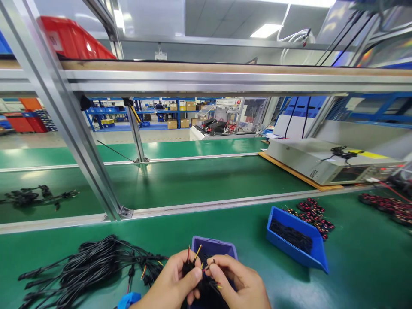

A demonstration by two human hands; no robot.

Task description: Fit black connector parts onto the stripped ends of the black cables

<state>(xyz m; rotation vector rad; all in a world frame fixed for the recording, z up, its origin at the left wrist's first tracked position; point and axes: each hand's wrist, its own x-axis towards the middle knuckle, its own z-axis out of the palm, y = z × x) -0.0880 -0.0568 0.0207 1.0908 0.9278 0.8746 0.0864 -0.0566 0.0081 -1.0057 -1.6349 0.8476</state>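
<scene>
At the bottom centre, my left hand point(178, 277) is closed on black cables point(188, 268) whose red and yellow wire ends stick up between the fingers. My right hand point(236, 281) pinches a thin dark wire end beside it, the fingertips of both hands nearly touching. Under and behind the hands stands a purple bin point(215, 244) with dark parts in it, mostly hidden. A large bundle of black cables point(96, 266) lies to the left, its coloured wire ends near my left hand. A blue band point(128, 300) shows at my left wrist.
A blue bin point(298, 253) of black pieces stands to the right, with small red-and-black parts point(313, 214) behind it. A metal frame post point(74, 116) rises at left. A grey instrument point(328, 159) sits at back right. More cables point(30, 196) lie far left.
</scene>
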